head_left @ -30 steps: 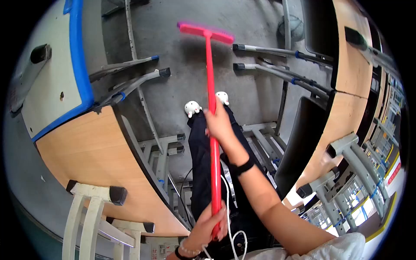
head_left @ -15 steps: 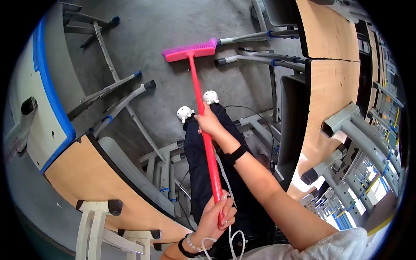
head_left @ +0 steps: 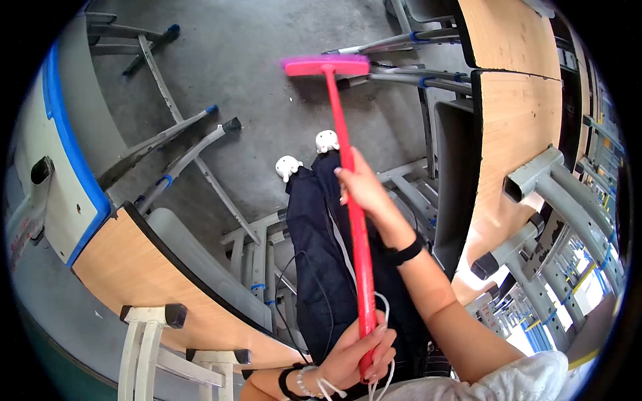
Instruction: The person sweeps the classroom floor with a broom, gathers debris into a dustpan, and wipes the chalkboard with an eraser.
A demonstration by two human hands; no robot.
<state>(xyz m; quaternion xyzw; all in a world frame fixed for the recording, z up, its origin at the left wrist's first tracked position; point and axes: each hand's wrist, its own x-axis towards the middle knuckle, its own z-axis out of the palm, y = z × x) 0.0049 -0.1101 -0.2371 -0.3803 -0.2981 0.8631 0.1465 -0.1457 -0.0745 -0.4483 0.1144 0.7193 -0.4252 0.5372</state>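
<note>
A pink-red broom (head_left: 362,267) runs up the middle of the view, its purple bristles at the far end near the chair legs on the right. My right hand (head_left: 364,186) is wrapped around the middle of the handle. Lower down, my left hand (head_left: 354,353) is closed round the handle's near end. The broom head (head_left: 326,65) is beyond my feet, over the grey floor (head_left: 247,63); whether the bristles touch the floor is hard to tell.
Wooden desks stand on the right (head_left: 515,127) and lower left (head_left: 154,277), with upturned chairs (head_left: 150,317) on them. Metal legs (head_left: 200,144) jut into the aisle from the left. My white shoes (head_left: 287,167) are on the floor, and a thin dark cable (head_left: 279,304) hangs beside my legs.
The broom has swung to the right, its head moving right and slightly farther away. Both my hands have shifted right with the handle and keep their hold.
</note>
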